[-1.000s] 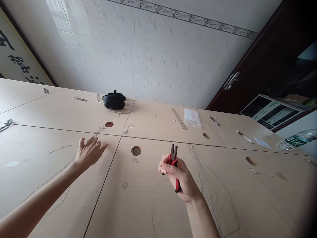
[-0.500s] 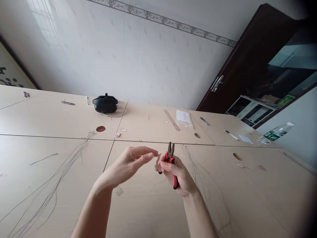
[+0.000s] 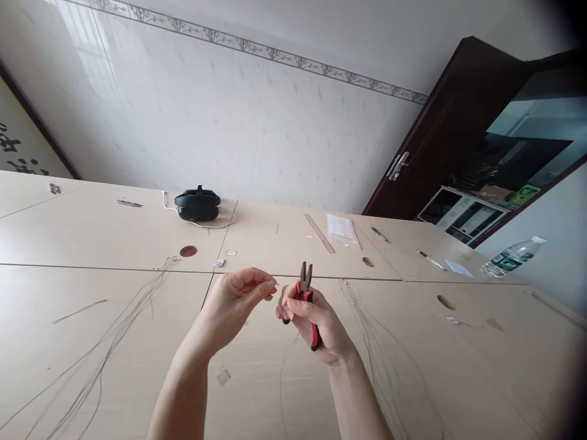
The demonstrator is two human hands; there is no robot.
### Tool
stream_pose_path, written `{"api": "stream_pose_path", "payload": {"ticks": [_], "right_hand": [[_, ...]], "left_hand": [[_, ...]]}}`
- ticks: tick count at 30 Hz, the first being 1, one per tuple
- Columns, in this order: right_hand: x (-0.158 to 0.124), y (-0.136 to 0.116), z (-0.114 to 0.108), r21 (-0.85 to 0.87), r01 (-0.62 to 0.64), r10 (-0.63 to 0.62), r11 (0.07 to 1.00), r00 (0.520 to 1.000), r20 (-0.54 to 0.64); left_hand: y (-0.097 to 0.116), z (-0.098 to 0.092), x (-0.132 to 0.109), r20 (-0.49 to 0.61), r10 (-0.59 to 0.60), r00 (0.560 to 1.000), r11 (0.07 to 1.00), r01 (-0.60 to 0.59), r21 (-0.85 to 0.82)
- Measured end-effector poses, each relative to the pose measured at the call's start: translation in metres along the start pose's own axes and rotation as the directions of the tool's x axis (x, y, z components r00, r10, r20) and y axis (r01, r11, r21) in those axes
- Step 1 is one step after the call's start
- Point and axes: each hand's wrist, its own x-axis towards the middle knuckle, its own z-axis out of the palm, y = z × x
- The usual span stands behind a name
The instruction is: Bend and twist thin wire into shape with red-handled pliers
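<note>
In the middle of the head view my right hand (image 3: 328, 324) is closed round a pair of pliers (image 3: 305, 278) with red and black handles. Their dark jaws point up and stand slightly apart. A thin cord (image 3: 281, 379) hangs below that hand towards the table. My left hand (image 3: 232, 311) is just to the left, thumb and fingertips pressed together in a pinch. A tiny pale speck shows at its fingertips, too small to name. The two hands are close but apart, both raised over the table (image 3: 247, 403).
Bundles of thin cords lie at left (image 3: 121, 321) and right (image 3: 367, 330). Farther back are a black rounded device (image 3: 197, 206) with a white cable, a ruler (image 3: 320, 233), a plastic packet (image 3: 343, 231), pens (image 3: 430, 259) and a water bottle (image 3: 513, 255). Round holes (image 3: 188, 251) pierce the tabletop.
My left fingers have drawn together from a flatter, stretched pose into a pinch. The right hand with the pliers has shifted slightly left, and the hanging cord shows more clearly.
</note>
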Motion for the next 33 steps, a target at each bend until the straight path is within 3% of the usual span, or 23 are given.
{"api": "stream_pose_path", "payload": {"ticks": [7, 11, 17, 33], "right_hand": [[-0.011, -0.011, 0.01, -0.267, -0.072, 0.044, 0.961, 0.993, -0.109], [-0.018, -0.015, 0.016, -0.283, -0.111, 0.054, 0.953, 0.978, -0.203], [-0.024, -0.013, 0.023, -0.314, -0.039, -0.082, 0.949, 0.929, -0.361], [-0.027, -0.018, 0.026, -0.396, 0.014, -0.167, 0.918, 0.92, -0.354]], "left_hand": [[0.007, -0.006, -0.012, -0.049, -0.018, 0.999, 0.988, 0.025, 0.155], [0.012, -0.002, -0.015, -0.076, 0.046, 0.996, 0.984, -0.031, 0.178], [0.01, 0.007, -0.015, -0.078, 0.078, 0.994, 0.979, -0.062, 0.193], [0.018, 0.016, -0.015, 0.011, 0.137, 0.99, 0.971, -0.137, 0.195]]}}
